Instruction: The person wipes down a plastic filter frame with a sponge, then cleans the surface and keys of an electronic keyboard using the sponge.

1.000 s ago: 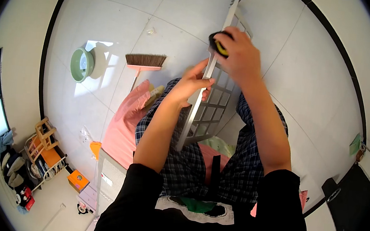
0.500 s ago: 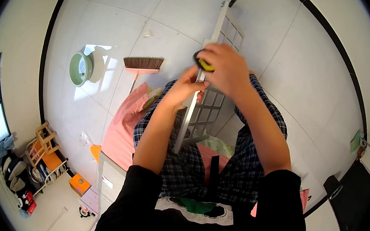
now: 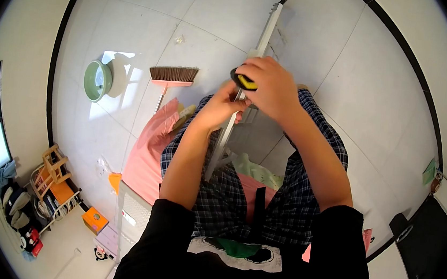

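- Over the person's lap, the gray grid panel (image 3: 225,134) stands on its edge, so its long, thin side faces up. Its near end is down by the legs, and its far end points away across the floor.
- Around that thin side, the left hand (image 3: 218,107) is closed in a pinch. The thumb is on top and the fingers go to the far side.
- Just past the left hand, the right hand (image 3: 271,87) is curled tight around a black-and-yellow tool (image 3: 246,82). Most of the tool is hidden, and I cannot tell if it touches the panel.
- Both hands are close together, so the room between them is small.
- On each side of the panel is a leg in checked trousers (image 3: 222,206).
- To the right, pale floor tiles (image 3: 378,100) spread wide, up to a black strip (image 3: 428,84) along the wall.
- To the left, a broom (image 3: 173,74) lies near the left knee, bristles pointing away. A green basin (image 3: 108,85) sits farther off, well apart from the hands.
- Beside the left leg is pink cloth (image 3: 144,156). Pale green stuff (image 3: 255,169) lies between the legs, near the panel's near end.
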Available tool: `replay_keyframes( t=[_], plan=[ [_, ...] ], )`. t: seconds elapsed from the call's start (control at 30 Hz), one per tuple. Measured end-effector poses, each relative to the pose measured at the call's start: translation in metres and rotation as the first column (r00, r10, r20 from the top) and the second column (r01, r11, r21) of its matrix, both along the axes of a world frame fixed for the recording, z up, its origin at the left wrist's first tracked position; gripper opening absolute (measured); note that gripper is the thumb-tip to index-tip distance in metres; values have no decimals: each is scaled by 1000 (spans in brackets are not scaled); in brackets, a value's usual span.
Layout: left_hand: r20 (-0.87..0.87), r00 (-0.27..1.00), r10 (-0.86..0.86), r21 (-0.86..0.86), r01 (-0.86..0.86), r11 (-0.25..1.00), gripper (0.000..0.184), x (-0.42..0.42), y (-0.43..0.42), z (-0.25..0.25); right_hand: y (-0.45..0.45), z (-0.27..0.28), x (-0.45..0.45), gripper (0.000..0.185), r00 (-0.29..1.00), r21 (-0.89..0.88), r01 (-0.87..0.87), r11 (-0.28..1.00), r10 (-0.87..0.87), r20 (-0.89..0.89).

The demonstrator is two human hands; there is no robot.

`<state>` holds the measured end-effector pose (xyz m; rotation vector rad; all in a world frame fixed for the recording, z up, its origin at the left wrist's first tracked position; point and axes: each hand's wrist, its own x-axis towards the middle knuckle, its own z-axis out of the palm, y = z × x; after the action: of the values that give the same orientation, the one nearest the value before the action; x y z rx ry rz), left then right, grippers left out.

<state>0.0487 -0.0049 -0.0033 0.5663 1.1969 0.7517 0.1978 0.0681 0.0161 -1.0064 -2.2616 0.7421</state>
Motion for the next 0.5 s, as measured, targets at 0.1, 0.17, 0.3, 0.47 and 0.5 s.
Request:
replay_keyframes(
  t=[0.1,0.17,0.3,0.47,0.5],
  plan=[
    [-6,999,-35,66,35,997,63,4,5,4,13,1,3,30,999,-10,52,999,-52,-3],
    [5,999,48,16,-48,999,71,7,6,13,18,1,5,30,994,17,107,994,-107,-29],
    [144,989,-41,23,38,999,75,2,0,10,48,-5,18,30,903,68,417,906,-405,-146],
    [373,923,94,-41,-85,996,72,-2,2,18,46,16,29,33,901,22,409,912,-399,-170],
    [379,913,150,-80,-129,988,71,-3,2,20,42,19,27,33,930,87,354,931,-340,-136]
  ],
)
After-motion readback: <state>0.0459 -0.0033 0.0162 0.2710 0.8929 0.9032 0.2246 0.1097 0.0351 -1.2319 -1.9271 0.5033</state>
